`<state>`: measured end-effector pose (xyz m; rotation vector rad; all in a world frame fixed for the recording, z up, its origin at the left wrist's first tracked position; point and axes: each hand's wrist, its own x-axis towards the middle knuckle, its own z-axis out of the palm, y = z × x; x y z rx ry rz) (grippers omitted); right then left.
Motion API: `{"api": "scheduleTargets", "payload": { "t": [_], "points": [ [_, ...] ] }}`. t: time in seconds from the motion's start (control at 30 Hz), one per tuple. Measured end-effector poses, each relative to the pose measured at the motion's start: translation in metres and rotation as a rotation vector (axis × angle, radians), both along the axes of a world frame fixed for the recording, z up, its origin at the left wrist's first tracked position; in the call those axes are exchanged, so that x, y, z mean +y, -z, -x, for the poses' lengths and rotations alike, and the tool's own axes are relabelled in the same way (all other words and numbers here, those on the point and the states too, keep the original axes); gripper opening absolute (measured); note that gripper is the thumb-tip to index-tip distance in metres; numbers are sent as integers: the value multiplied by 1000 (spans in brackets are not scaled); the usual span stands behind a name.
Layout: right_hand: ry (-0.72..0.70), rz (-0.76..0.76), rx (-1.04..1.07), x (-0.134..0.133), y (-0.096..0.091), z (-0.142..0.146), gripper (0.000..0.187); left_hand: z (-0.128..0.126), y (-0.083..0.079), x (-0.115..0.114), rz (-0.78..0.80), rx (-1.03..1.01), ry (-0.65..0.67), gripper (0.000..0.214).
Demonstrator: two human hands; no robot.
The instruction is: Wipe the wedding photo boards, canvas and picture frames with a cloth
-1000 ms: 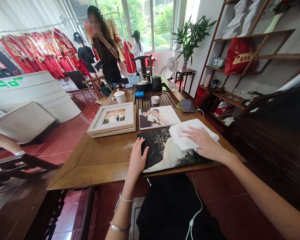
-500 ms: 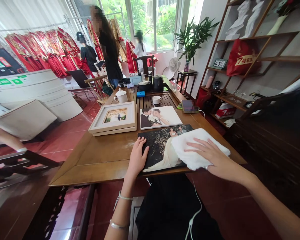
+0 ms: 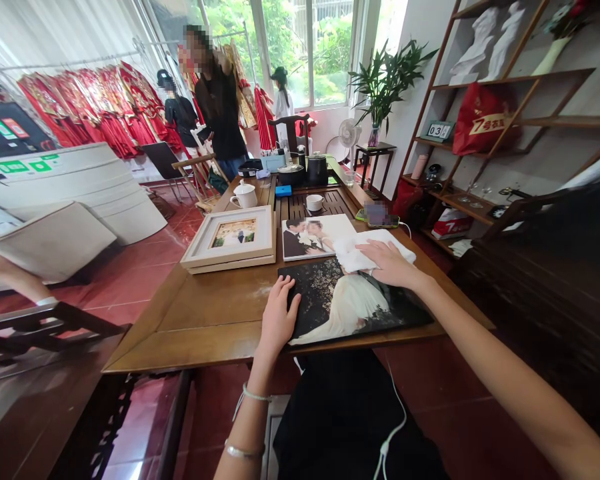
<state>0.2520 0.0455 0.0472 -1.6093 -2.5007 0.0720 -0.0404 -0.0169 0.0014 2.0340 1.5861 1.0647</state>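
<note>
A dark photo panel (image 3: 350,303) showing a bride in a white dress lies flat at the near edge of the wooden table (image 3: 205,320). My left hand (image 3: 279,319) rests open on the panel's left edge, fingers spread. My right hand (image 3: 389,262) presses flat on a white cloth (image 3: 353,253) at the panel's far edge. The cloth overlaps a lighter couple photo (image 3: 310,237) just beyond.
A white framed picture (image 3: 230,238) lies at the left. Farther back stand a teapot (image 3: 243,195), a cup (image 3: 314,201), a kettle (image 3: 317,168) and a phone (image 3: 377,215). People stand by racks of red garments (image 3: 95,113). Shelves (image 3: 480,120) line the right wall.
My right hand has slid the white cloth from the panel's near right part up to its far edge. My left hand has stayed on the left edge.
</note>
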Motion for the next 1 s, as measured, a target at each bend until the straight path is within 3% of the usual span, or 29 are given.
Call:
{"api": "scheduleTargets", "payload": {
  "t": [0.13,0.37,0.5,0.67,1.0],
  "points": [
    [-90,-40,-27,-38,3,4,71,-2,0,-1,-3,-23,-13,32],
    [-163,-50,36,-141,5,4,89,-3,-4,-2,16,5,9,34],
    [-196,8,57,-162,1,-2,91,-2,-4,-2,-3,-7,16,33],
    [-205,52,84,-137,-5,-7,89,-2,-3,-2,-18,-31,24,34],
    [-57,-27,53,-29,4,-3,63,-2,-3,-2,-14,-18,33,36]
  ]
}}
